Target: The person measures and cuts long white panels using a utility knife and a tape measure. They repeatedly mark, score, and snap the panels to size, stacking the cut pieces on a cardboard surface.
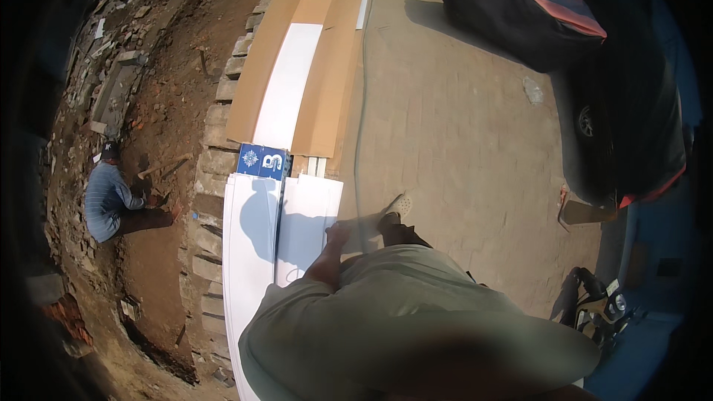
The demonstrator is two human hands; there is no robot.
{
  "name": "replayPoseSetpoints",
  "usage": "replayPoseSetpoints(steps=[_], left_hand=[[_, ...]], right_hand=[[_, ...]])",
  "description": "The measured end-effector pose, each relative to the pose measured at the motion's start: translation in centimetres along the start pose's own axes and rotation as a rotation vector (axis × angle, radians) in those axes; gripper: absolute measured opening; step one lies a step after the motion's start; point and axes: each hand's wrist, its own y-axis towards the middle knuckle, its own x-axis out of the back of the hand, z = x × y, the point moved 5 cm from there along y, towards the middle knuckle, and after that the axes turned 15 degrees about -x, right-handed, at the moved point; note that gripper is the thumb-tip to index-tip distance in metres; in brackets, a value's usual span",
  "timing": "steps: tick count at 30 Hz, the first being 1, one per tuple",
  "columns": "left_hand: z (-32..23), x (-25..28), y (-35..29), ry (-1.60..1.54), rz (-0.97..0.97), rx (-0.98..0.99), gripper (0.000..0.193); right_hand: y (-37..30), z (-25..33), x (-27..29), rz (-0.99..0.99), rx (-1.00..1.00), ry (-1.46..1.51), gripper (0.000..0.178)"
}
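My left hand point(337, 234) is low beside the right edge of a white panel point(310, 204). Its fingers look curled, but whatever may be in them cannot be made out. A dark shape point(397, 229) by a pale perforated shoe point(402, 204) seems to be my right hand, in deep shade; its fingers are unclear. Another long white panel point(249, 252) lies alongside the first on the left, with shadows falling over both. Just beyond them shows the printed end of a blue box point(261, 160). Brown cardboard point(327, 96) stretches away, with a white strip point(288, 82) lying on it.
To the left, a person point(111, 197) in a striped shirt squats in a dirt trench near a wooden-handled tool point(165, 165). A brick edge point(215, 126) borders the trench. A covered car point(535, 15) and a motorcycle point(605, 304) stand right. A thin hose point(359, 119) crosses the paving.
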Motion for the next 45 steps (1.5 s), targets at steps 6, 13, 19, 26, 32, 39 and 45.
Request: replayPoseSetpoints(steps=[6, 13, 19, 26, 32, 39, 45], left_hand=[[-9.6, 11.9, 9.1, -0.338, -0.349, 0.034, 0.053], [-19.0, 22.7, 18.7, -0.203, -0.727, -0.191, 0.051], [-23.6, 21.9, 26.1, -0.249, -0.455, -0.078, 0.056], [-24.1, 27.9, 38.5, -0.048, -0.117, -0.08, 0.064], [-22.7, 45.8, 45.7, -0.627, -0.691, 0.129, 0.042], [-22.5, 59.2, 45.0, -0.852, -1.155, 0.11, 0.043], [-22.8, 46.8, 38.1, -0.702, -1.288, 0.711, 0.047]], right_hand=[[14.1, 3.6, 9.2, -0.184, 0.077, -0.092, 0.042], [24.9, 23.9, 23.5, -0.322, 0.024, 0.563, 0.035], [25.1, 46.1, 27.8, -0.113, 0.255, 0.829, 0.021], [25.8, 67.8, 31.4, 0.167, 0.353, 0.654, 0.035], [25.3, 90.4, 37.4, 0.009, 0.556, 0.042, 0.039], [25.1, 120.7, 37.0, 0.22, 0.677, 0.077, 0.033], [23.8, 143.2, 27.5, 0.37, 0.832, -0.328, 0.032]])
